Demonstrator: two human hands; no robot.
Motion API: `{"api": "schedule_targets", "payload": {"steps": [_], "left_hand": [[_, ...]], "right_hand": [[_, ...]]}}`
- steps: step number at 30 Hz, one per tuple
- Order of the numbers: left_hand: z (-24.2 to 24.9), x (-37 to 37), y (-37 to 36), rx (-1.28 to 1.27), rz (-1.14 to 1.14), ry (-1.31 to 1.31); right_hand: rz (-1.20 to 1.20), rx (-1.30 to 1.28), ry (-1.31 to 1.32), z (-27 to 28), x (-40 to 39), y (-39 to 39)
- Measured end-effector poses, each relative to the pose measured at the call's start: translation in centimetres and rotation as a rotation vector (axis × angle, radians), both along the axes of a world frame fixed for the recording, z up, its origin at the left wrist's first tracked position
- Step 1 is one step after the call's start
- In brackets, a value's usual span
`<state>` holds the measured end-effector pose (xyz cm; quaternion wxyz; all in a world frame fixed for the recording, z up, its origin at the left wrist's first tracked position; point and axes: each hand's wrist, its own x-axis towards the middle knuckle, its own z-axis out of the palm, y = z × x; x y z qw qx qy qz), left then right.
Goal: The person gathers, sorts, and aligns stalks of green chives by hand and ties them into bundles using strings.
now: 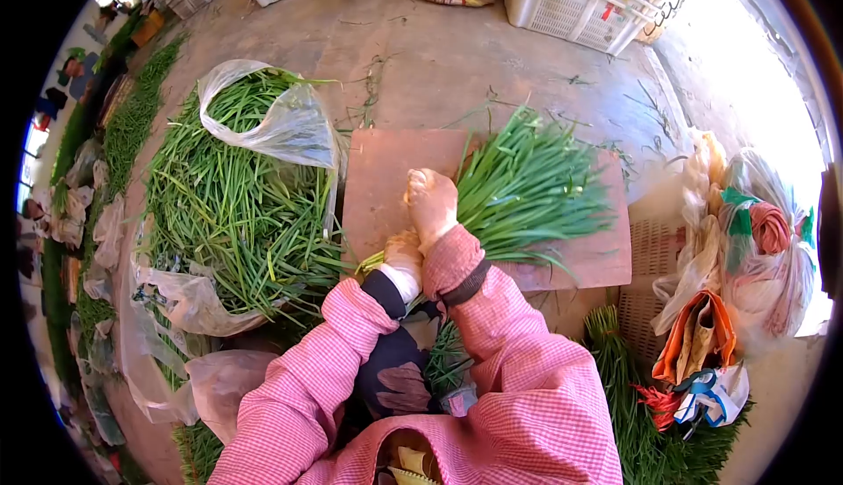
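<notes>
A bunch of garlic chives (536, 186) lies across a reddish-brown board (580, 270), its green leaf tips fanned out to the right. My right hand (430, 206) is closed at the stem end of the bunch, the fingers curled into a fist. Just below and left of it, my left hand (402, 258) is closed round the pale stem ends, a few of which poke out on its left side. The wrists nearly touch, and most of the stems are hidden behind the hands.
Left of the board, a large clear plastic bag (303, 125) holds a heap of loose chives (237, 213). More chives (650, 415) stand at lower right, beside plastic bags (755, 248) and an orange pouch (698, 340). White crates (580, 2) stand at the back.
</notes>
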<state>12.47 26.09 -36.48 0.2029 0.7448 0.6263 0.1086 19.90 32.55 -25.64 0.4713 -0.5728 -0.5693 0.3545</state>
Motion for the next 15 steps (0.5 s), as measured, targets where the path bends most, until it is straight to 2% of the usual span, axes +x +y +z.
{"api": "schedule_targets", "payload": {"steps": [1, 3, 4, 5, 6, 7, 8, 9, 12, 13, 15], "left_hand": [[2.0, 0.0, 0.0, 0.002, -0.023, 0.044], [5.7, 0.4, 0.0, -0.095, -0.073, 0.175], [6.7, 0.6, -0.2, -0.093, -0.072, 0.174], [7.5, 0.8, -0.5, -0.043, -0.095, 0.169], [7.9, 1.1, -0.8, 0.002, -0.113, 0.163], [3.6, 1.1, -0.2, 0.227, -0.191, 0.24], [4.7, 0.9, -0.3, 0.224, -0.181, 0.242], [6.8, 0.6, -0.4, -0.077, -0.073, -0.122], [5.4, -0.5, -1.3, -0.15, -0.079, -0.567], [5.9, -0.5, -1.5, -0.17, -0.077, -0.577], [9.9, 0.8, -0.8, -0.166, -0.2, -0.096]], "right_hand": [[-0.006, -0.01, -0.001, -0.1, 0.0, 0.8], [0.123, -0.083, -0.303, 0.1, 0.0, 1.4], [0.123, -0.081, -0.303, 0.7, 0.2, 1.0], [0.233, -0.052, -0.334, 1.9, 0.7, 0.0], [0.347, -0.025, -0.366, 3.1, 1.2, -1.2], [0.358, -0.026, -0.366, 4.5, 2.0, -2.5], [0.407, -0.133, -0.168, 6.0, 3.0, -3.7], [0.454, -0.238, 0.029, 6.7, 3.8, -4.8], [0.411, -0.205, 0.311, 5.7, 4.1, -7.5], [0.42, -0.204, 0.312, 5.3, 3.8, -7.1], [0.406, 0.035, 0.272, 4.9, 3.0, -5.1]]}}
